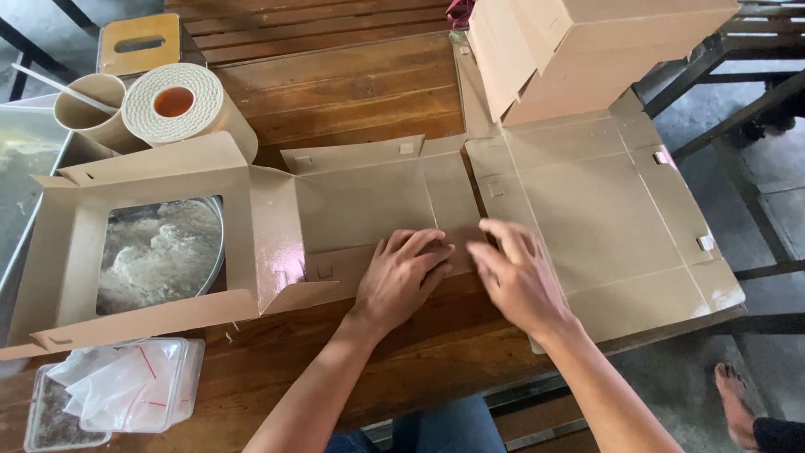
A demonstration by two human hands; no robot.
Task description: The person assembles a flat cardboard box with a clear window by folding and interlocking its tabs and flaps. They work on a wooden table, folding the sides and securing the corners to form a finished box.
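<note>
My left hand (401,277) and right hand (518,277) lay flat, fingers spread and gripping nothing, pressing the front flap of the unfolded cardboard box blank (369,205) on the bench (352,92). The blank looked light, thin and easily creased; I judged the scored fold lines under my fingers the best hold.

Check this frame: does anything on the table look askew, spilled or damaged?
Nothing looks spilled or damaged. Both hands, left hand and right hand, press on the unfolded cardboard box blank. One oddity: the flat blank on the right overhangs the wooden table edge, and the stacked folded boxes sit at a tilt.
</note>
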